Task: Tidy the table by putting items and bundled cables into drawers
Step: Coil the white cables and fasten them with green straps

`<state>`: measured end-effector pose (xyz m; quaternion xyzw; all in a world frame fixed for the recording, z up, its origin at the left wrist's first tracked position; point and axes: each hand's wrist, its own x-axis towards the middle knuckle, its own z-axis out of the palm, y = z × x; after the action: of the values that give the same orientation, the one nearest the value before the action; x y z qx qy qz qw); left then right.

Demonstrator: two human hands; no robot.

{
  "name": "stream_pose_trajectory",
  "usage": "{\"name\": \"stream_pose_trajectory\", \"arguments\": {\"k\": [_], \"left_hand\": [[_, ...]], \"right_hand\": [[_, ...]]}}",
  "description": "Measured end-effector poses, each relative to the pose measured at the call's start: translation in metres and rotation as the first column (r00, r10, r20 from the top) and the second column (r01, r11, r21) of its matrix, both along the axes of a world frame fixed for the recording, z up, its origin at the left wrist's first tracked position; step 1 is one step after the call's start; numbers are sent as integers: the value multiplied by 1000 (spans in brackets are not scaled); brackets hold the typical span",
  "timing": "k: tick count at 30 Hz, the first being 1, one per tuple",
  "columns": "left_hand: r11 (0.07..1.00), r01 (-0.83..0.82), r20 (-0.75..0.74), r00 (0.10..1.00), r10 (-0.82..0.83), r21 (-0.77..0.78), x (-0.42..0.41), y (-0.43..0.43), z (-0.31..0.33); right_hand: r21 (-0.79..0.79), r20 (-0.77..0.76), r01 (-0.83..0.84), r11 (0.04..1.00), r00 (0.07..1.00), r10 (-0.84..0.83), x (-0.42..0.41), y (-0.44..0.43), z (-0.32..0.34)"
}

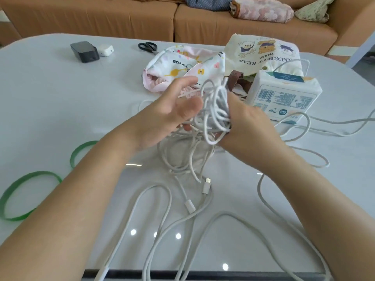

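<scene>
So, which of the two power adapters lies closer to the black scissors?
The small white plastic adapter: it lies between the bigger black adapter and the black-handled scissors.

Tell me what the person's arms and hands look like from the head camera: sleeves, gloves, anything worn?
The left forearm and right forearm are bare to the frame edge, no sleeves. The left hand and right hand are ungloved; no watch, bracelet or ring shows, though the right fingers are mostly hidden.

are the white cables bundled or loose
Loose: the right hand grips a tangled clump of the white cables, but long loops sprawl over the table.
</scene>
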<state>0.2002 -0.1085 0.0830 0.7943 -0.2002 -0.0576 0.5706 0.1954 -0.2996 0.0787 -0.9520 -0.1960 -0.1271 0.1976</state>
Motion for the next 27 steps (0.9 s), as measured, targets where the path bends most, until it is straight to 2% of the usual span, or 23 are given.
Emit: {"name": "stream_pose_trajectory", "arguments": {"k": [2,4,9,14,17,20,22,24,27], "left_hand": [[999,42,-89,995,-42,6,1,-2,-1],[996,93,-147,985,-93,-6,2,-2,-3],[996,80,-40,996,-81,-37,5,1,-5],[1000,-6,235,972,3,14,3,-4,-7],[995,-84,464,885,45,63,0,-5,-6],[987,-126,613,789,37,102,0,-6,-8],[979,-152,612,790,40,133,0,-7,-11],[974,-158,525,850,53,159,-1,-7,-10],[970,-97,407,913,-2,223,-1,-5,-10]], "right_hand": [[-145,102,33,989,995,-18,1,4,-4],[-222,153,66,973,988,-32,2,6,-4],[-304,229,89,949,973,-18,2,8,-9],[-177,63,16,984,998,-5,4,0,-1],[-102,-78,-18,995,997,10,2,-2,6],[-41,-230,-76,996,971,64,5,-9,10],[-38,-260,-102,994,962,89,8,-12,8],[-81,-215,-70,994,975,52,9,-10,2],[-273,-59,14,962,998,-31,11,1,-4]]}}
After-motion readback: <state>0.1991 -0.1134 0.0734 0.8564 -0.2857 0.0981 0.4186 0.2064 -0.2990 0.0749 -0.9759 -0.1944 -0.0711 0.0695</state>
